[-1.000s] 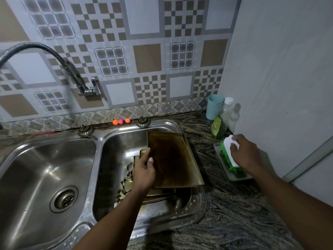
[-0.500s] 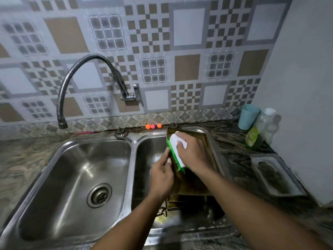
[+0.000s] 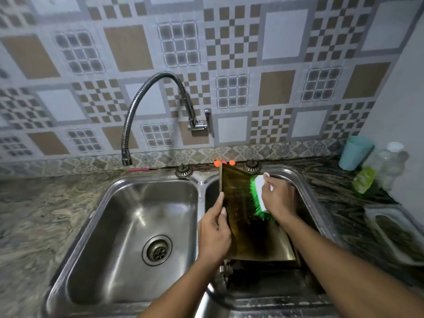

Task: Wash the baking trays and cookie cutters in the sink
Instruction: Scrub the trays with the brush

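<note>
A dark, browned baking tray stands tilted in the right basin of a steel double sink. My left hand grips the tray's left edge. My right hand is closed on a scrub brush with a white back and green bristles, pressed on the tray's upper right part. Beneath the tray more metal pieces show dimly; I cannot make out what they are.
A flexible tap arcs over the left basin, whose drain is bare. On the right counter sit a teal cup, a soap bottle and a shallow brush dish. Small orange balls lie by the wall.
My right hand took the brush from its dish on the counter and brought it onto the tray. My left hand has tilted the tray up. The view has shifted right.
</note>
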